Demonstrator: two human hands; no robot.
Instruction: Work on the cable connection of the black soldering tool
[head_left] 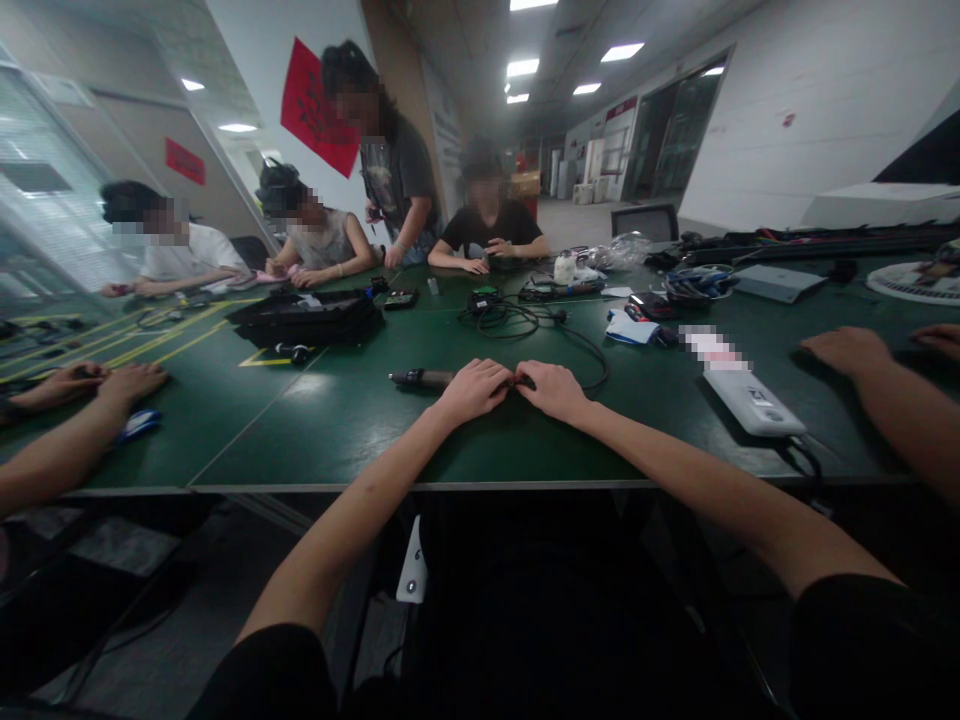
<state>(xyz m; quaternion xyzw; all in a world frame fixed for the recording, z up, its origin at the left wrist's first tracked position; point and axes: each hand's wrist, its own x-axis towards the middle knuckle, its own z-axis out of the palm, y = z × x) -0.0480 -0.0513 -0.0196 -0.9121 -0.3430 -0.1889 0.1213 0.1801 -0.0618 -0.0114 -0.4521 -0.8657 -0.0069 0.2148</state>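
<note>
On the green table, a slim grey-brown cylindrical tool with a black tip, resembling an electric screwdriver (424,379), lies pointing left. My left hand (474,390) is closed around its right end, fingers curled over it. My right hand (553,389) meets the left at the fingertips and pinches a small black piece (528,382), perhaps a cable end; the fingers hide most of it. A black cable (600,350) loops behind my right hand, and where it ends there is hidden.
A black open case (307,316) stands to the left. A white power strip (754,400) lies to the right, before a co-worker's hand (847,350). Another co-worker's hands (127,385) work at far left. Electronics and cable bundles (697,283) lie toward the back; several people are opposite.
</note>
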